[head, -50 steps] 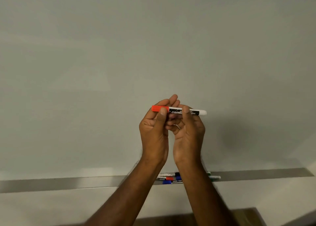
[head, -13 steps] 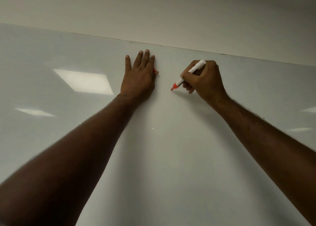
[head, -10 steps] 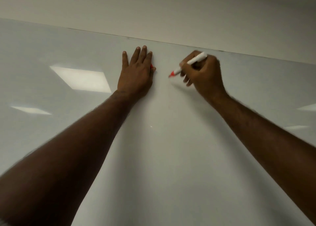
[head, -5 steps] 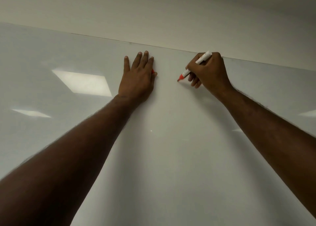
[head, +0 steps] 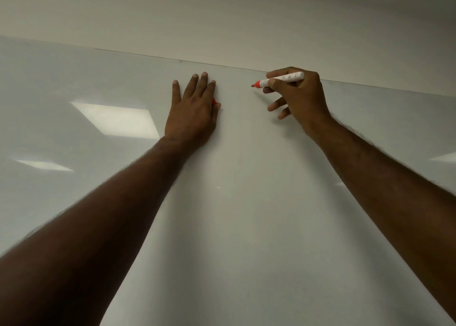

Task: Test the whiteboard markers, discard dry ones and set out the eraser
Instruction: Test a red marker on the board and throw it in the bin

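1. Two hands are working high on the whiteboard; the left hand is lying flat against it with its fingers straight and close together, and a sliver of red cap is peeking out by the thumb, though how it is being held is hidden.
2. Between the hands the board is looking bare, with no clear red stroke showing.
3. Right hand is pinching the red marker between thumb and forefinger, its other fingers loosely spread below.
4. Marker's long axis is running nearly level, tip pointing left toward the left hand, close to the board's top edge.
5. Whether the tip is touching the surface is unclear; the coming test stroke is probably depending on pressing it in.
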A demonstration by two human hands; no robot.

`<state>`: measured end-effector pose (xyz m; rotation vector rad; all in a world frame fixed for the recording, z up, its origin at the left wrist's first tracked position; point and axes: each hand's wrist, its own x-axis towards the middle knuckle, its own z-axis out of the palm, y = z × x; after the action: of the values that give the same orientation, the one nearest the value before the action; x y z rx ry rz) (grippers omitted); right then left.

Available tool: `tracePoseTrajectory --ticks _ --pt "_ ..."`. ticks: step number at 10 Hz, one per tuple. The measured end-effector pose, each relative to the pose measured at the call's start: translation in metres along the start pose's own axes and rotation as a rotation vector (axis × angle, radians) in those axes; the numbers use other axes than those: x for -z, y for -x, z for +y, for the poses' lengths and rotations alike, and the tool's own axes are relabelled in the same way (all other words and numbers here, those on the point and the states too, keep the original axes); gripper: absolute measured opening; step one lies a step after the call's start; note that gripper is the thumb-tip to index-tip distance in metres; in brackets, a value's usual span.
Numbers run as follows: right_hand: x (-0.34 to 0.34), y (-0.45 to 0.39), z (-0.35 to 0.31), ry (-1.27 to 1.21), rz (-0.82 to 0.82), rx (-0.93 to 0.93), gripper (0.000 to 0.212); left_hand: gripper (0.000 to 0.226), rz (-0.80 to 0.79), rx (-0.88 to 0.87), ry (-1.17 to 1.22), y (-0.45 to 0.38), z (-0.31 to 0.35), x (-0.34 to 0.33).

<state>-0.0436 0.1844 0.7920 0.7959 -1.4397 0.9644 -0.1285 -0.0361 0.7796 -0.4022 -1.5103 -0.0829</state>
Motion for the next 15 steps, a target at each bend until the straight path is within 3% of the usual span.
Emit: tracePoseTrajectory --ticks 3,5,6,8,10,13,15 --pt "0.002 0.028 0.011 0.073 -0.073 -0.075 0.019 0.056 0.001 0.006 0.005 0.0 0.001 0.0" --pt "0.013 0.067 0.019 -0.148 -0.052 -0.122 0.012 0.056 0.001 0.013 0.068 0.003 0.003 0.003" --pt "0.022 0.086 0.014 -0.277 0.023 -0.105 0.009 0.051 0.095 0.035 0.215 0.012 0.006 0.005" --pt "0.04 0.135 0.017 -0.357 0.17 -0.145 0.01 0.038 0.274 0.188 0.763 0.073 0.032 0.015" --pt "0.04 0.202 0.011 -0.508 0.204 -0.252 0.015 0.041 0.395 0.465 1.241 0.144 0.071 0.023" --pt "0.007 0.297 0.003 -0.563 0.191 -0.329 0.013 0.053 0.319 0.963 1.913 0.236 0.144 0.043" --pt "-0.004 0.322 0.003 -0.501 0.159 -0.353 0.012 0.053 0.273 1.002 2.175 0.257 0.171 0.057"
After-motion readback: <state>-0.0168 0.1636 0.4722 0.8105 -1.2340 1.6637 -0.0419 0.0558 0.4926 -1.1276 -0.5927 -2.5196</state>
